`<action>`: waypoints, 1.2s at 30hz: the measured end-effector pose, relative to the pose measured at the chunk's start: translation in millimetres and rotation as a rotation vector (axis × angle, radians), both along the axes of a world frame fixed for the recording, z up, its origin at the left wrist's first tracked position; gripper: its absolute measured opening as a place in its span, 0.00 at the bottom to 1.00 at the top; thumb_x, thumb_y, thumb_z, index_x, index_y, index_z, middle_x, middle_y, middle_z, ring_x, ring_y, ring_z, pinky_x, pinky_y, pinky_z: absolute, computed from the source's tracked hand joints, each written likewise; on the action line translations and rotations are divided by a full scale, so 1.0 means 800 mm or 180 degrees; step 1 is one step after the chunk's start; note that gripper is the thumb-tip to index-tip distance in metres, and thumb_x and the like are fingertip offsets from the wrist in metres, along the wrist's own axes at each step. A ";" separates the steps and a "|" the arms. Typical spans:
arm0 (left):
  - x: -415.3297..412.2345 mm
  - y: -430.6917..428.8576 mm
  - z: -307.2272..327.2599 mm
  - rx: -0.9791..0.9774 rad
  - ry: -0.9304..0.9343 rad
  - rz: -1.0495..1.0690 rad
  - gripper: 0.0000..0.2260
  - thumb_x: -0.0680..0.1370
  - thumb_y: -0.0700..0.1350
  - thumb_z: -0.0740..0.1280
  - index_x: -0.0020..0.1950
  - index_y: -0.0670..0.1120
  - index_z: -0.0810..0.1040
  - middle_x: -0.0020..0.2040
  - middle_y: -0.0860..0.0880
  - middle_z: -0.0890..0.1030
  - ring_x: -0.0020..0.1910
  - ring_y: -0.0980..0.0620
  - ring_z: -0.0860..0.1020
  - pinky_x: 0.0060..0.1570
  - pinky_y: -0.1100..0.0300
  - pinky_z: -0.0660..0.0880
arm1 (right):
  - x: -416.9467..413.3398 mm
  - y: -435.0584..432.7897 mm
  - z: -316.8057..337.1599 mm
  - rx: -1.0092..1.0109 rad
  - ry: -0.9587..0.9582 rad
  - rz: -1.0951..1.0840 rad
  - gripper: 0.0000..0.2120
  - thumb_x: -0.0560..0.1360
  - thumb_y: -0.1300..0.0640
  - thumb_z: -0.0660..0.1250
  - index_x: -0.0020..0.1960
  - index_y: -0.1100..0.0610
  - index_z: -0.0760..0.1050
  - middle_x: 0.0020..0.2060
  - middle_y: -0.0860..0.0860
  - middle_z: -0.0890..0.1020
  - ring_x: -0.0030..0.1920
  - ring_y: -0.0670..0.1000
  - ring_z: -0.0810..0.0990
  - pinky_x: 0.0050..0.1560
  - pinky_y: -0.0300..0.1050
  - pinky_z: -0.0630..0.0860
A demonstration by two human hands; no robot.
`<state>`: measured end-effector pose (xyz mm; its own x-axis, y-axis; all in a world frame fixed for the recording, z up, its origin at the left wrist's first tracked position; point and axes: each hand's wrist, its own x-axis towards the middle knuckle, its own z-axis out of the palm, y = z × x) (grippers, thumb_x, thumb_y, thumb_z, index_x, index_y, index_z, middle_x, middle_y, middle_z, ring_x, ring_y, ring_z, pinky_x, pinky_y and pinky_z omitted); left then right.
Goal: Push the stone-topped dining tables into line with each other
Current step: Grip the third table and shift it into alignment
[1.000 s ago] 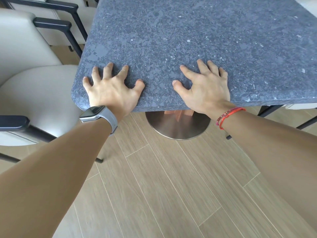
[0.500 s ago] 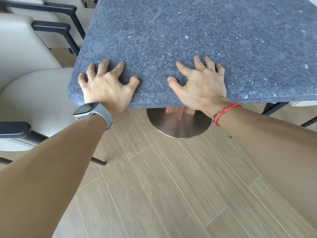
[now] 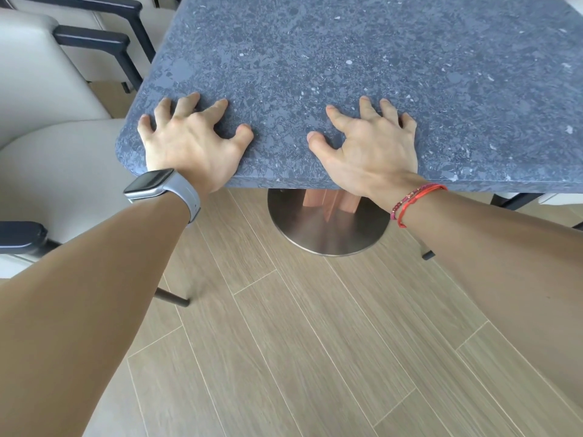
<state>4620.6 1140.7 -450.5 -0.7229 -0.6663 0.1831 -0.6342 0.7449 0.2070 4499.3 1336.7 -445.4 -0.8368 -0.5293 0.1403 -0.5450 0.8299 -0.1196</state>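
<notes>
- The stone-topped table (image 3: 347, 58) fills the upper view from about 11 to 3 o'clock. Its near edge crosses the middle, with the rounded corner at 9 o'clock.
- The left hand (image 3: 189, 143) lies on the top beside that corner, fingers spread wide and arched, tips pressing the stone, heel over the edge.
- The right hand (image 3: 369, 146) lies at 3 o'clock of the left, apart from it, fingers splayed and arched the same way.
- The palms possibly bear on the edge face, but that is hidden.
- A round metal base (image 3: 328, 228) stands on the plank floor (image 3: 315, 342) at 6 o'clock of the edge.
- A cream chair (image 3: 63, 168) sits at 9 o'clock, just beside the corner.
- A watch (image 3: 157, 184) is on the left wrist and a red bracelet (image 3: 416, 197) on the right.
</notes>
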 end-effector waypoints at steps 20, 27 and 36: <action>-0.007 -0.032 0.000 0.0010 0.0001 -0.0069 0.29 0.76 0.70 0.53 0.75 0.63 0.69 0.79 0.52 0.66 0.80 0.42 0.58 0.77 0.39 0.52 | 0.001 -0.028 0.001 0.0036 -0.0032 -0.0050 0.32 0.76 0.29 0.50 0.76 0.39 0.65 0.78 0.59 0.64 0.78 0.65 0.57 0.75 0.68 0.52; -0.007 -0.034 -0.001 0.0036 0.0005 -0.0071 0.30 0.76 0.71 0.52 0.76 0.63 0.69 0.80 0.52 0.66 0.80 0.43 0.57 0.78 0.40 0.51 | 0.001 -0.029 -0.002 0.0021 -0.0011 -0.0039 0.33 0.75 0.29 0.49 0.76 0.39 0.65 0.78 0.59 0.64 0.78 0.65 0.57 0.75 0.68 0.52; -0.008 -0.033 0.000 0.0047 0.0010 -0.0032 0.30 0.76 0.71 0.52 0.76 0.64 0.69 0.80 0.54 0.65 0.80 0.45 0.57 0.78 0.41 0.50 | 0.000 -0.029 -0.002 0.0022 0.0019 -0.0042 0.33 0.76 0.29 0.49 0.76 0.39 0.65 0.78 0.60 0.64 0.78 0.66 0.57 0.75 0.69 0.51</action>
